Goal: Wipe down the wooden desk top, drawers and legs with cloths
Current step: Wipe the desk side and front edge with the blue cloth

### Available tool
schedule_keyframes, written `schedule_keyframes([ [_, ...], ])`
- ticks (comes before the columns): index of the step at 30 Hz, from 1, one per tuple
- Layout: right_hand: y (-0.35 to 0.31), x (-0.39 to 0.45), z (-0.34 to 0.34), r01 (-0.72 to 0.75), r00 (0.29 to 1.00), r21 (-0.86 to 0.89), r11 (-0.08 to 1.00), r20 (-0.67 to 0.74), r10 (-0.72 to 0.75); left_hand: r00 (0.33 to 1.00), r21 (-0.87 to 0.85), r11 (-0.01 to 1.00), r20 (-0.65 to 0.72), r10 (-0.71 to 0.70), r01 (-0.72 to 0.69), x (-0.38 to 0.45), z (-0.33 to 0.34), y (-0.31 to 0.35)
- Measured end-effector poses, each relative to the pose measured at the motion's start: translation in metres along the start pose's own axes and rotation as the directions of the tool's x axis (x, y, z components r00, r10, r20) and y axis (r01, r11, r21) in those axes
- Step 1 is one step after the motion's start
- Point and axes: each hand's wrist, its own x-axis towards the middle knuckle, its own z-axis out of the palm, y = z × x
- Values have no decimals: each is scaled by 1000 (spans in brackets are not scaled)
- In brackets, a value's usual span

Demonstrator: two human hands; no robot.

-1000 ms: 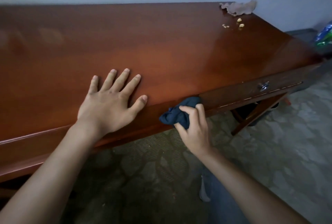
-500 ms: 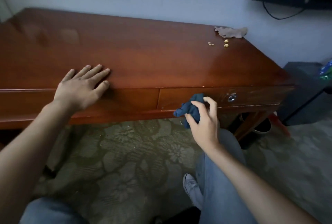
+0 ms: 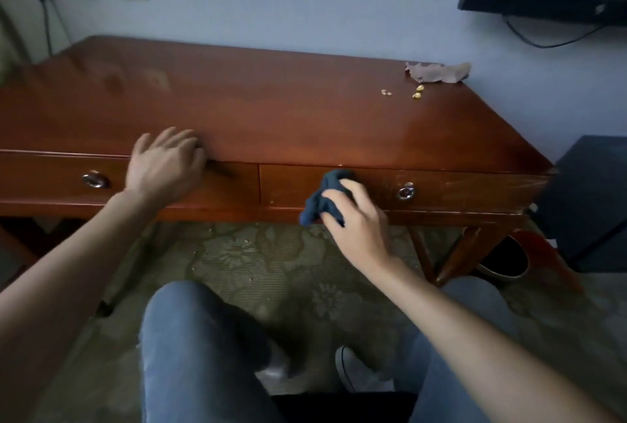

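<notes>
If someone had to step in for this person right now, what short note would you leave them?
Left hand: resting on the desk's front edge, holding nothing.
Right hand: grips the dark blue cloth against the right drawer front, left of its knob.
Second cloth lies at the far right corner, crumbs beside it.
Done: cannot tell.
Left: crumbs, drawer fronts, legs.

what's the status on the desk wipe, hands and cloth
Left hand on desk edge. Right hand pressing cloth to right drawer. Crumbs on top.

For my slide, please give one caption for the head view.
Right hand wipes a drawer front with a dark blue cloth; left hand rests on the desk edge.
</notes>
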Motion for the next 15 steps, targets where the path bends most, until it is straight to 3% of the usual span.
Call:
schedule_keyframes([
  [3, -22, 29, 41, 227, 973, -17, 974, 39, -226, 960, -66, 959, 27, 277, -275, 0, 4, 59],
  [7, -25, 40, 73, 395, 917, -18, 918, 72, -393, 937, -84, 945, 129, 325, -317, 32, 14, 123],
  [15, 60, -18, 61, 235, 967, -32, 972, 107, -230, 947, 10, 970, 218, 236, -244, 50, 40, 133],
])
